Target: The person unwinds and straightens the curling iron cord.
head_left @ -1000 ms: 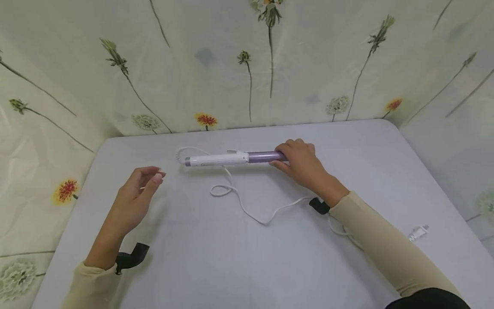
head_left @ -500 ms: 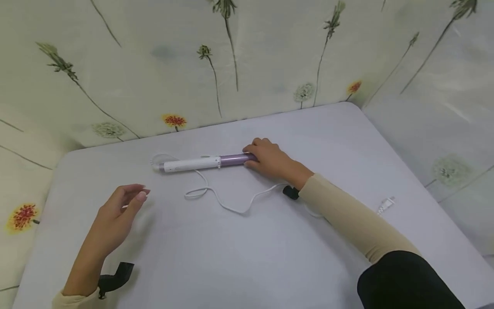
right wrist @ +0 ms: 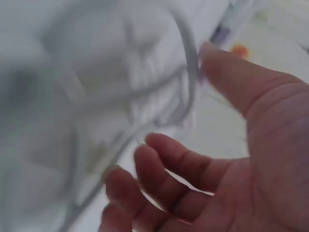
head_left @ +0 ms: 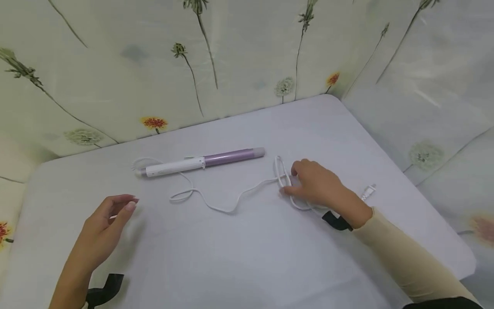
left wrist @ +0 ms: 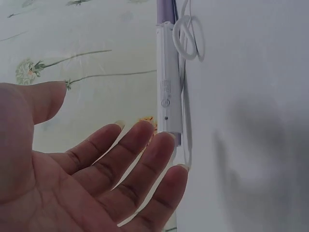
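Observation:
A curling iron (head_left: 231,157) lies at a slant on the table, its white handle to the left and purple barrel to the right. Its white cord (head_left: 221,210) runs in front of it and ends in loops on the right. My right hand (head_left: 320,184) is at those loops, thumb and fingers spread apart. In the right wrist view the blurred cord (right wrist: 191,63) passes close by the thumb. My left hand (head_left: 102,231) hovers at the left with relaxed fingers and holds nothing. Beyond its fingertips, the handle (left wrist: 169,87) shows in the left wrist view.
The white plug (head_left: 369,191) lies behind the right wrist. Black camera mounts (head_left: 106,292) sit on both wrists. A flower-printed sheet (head_left: 239,56) rises behind the white table (head_left: 231,266) and along its sides.
My right hand has let go of the curling iron's barrel and moved right to the cord loops. The head view has swung right. The left hand keeps its pose.

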Available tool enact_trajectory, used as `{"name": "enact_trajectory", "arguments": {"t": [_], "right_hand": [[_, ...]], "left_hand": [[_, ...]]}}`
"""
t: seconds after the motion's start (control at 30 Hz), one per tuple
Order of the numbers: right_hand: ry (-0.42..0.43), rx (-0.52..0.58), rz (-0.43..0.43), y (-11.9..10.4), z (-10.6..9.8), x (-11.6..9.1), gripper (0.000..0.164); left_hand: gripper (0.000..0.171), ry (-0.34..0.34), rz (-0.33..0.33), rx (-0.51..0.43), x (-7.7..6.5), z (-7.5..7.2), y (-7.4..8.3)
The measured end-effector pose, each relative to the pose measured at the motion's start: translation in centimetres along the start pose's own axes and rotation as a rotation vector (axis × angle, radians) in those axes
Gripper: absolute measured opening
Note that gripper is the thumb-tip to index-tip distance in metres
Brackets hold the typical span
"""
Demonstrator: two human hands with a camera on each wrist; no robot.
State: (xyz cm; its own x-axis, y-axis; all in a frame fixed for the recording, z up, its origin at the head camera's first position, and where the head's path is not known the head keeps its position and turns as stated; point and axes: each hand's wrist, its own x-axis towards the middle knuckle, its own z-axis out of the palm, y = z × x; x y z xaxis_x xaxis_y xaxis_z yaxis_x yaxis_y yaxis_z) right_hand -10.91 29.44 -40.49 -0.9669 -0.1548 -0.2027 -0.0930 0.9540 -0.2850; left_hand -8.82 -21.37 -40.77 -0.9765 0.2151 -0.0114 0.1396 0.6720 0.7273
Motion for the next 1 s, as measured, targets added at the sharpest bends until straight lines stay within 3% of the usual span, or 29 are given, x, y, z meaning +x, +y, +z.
{"name": "enact_trajectory", "arguments": {"t": [0.1, 0.17, 0.23, 0.43, 0.53, 0.63, 0.83, 1.0], "right_hand": [[-0.028, 0.032, -0.027, -0.2, 0.6, -0.8, 0.028], [-0.021, 0.069, -0.042, 0.2, -0.1, -1.2, 0.014], [0.009, 0.129, -0.030, 1.1, -1.4, -1.3, 0.011], [0.163, 0.212, 0.109, 6.0, -5.4, -0.1, 0.036], [0.153, 0.161, 0.201, 8.4, -5.9, 1.8, 0.048], [0.089, 0.098, 0.251, 10.1, -5.4, 3.9, 0.049], [0.058, -0.006, 0.297, 11.3, -3.8, 5.5, 0.047], [0.104, -0.033, 0.308, 10.3, -4.0, 3.9, 0.081]], "left_hand": [[0.041, -0.001, -0.015, 0.012, -0.6, 0.0, 0.1], [0.040, 0.009, -0.017, 0.018, -1.2, -0.1, 0.0], [0.039, 0.026, -0.017, 0.022, -1.7, -0.1, -0.1], [0.037, 0.051, -0.030, 0.014, -2.6, -0.2, -0.5], [0.039, 0.043, -0.041, 0.010, -2.6, 0.0, -0.3], [0.043, 0.019, -0.064, 0.013, -2.5, 0.3, -0.1], [0.049, -0.054, -0.072, -0.009, -1.6, 0.9, 0.4], [0.055, -0.102, -0.083, -0.049, -1.0, 1.4, 1.0]]}}
